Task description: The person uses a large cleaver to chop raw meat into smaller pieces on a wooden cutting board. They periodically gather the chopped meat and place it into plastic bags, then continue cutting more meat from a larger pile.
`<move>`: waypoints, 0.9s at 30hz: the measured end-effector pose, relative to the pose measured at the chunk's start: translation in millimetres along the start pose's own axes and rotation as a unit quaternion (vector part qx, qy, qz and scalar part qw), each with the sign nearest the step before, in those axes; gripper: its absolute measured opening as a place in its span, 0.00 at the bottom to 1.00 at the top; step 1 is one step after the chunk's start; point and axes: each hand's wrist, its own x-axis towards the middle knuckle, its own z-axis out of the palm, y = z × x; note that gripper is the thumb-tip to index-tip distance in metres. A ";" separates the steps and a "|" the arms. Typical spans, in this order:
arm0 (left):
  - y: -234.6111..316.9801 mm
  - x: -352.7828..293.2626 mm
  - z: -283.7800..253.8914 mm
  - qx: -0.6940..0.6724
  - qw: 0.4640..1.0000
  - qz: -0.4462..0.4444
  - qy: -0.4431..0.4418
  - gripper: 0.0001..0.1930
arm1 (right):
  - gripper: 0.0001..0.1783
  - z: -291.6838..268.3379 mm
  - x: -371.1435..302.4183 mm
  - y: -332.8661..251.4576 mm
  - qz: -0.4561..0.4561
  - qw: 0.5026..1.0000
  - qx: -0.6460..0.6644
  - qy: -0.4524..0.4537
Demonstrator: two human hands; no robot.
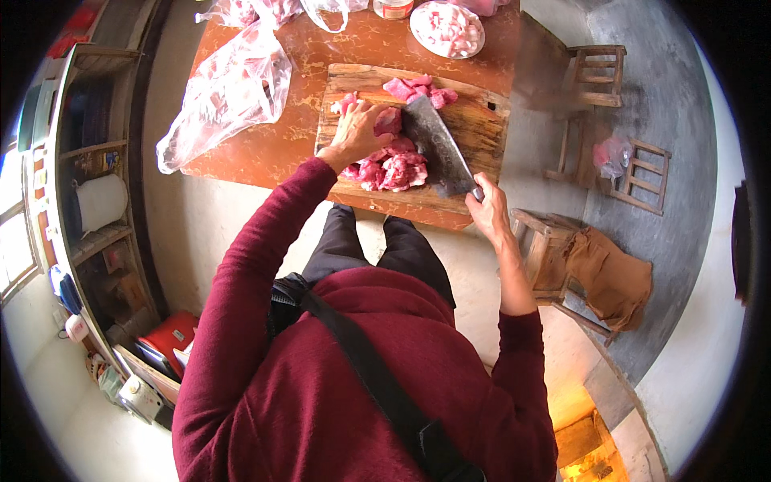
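Note:
My right hand [488, 210] is closed round the handle of a cleaver [438, 140], whose broad dark blade slants up and left over the wooden cutting board [482, 120]. Against the blade's left side lies a piece of raw meat [388, 121]. My left hand [357, 132] rests on the meat at the board's left, fingers bent over it; what its fingertips grip is partly hidden. A heap of raw meat chunks [393, 170] sits nearer to me, below the left hand. Cut meat pieces [422, 88] lie beyond the blade's far end.
The brown table [313, 48] also bears a plastic bag of meat [233, 100] at left and a bowl of pale diced pieces [447, 30] at the far right. Wooden stools [598, 76] stand to the right, one draped with brown cloth [610, 269]. Shelves [96, 149] line the left.

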 end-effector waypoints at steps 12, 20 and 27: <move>54.5 10.4 0.6 0.187 0.982 -0.041 0.004 0.27 | 0.09 -15.0 -67.8 9.8 -0.018 0.980 0.046 0.191; 74.8 -27.9 35.5 0.180 0.983 0.042 -0.010 0.20 | 0.06 -8.3 -87.1 -9.1 0.020 0.942 0.267 0.200; 86.4 -23.1 68.2 0.115 0.993 0.026 0.030 0.11 | 0.06 -40.8 -62.0 -41.2 -0.015 0.904 0.399 0.154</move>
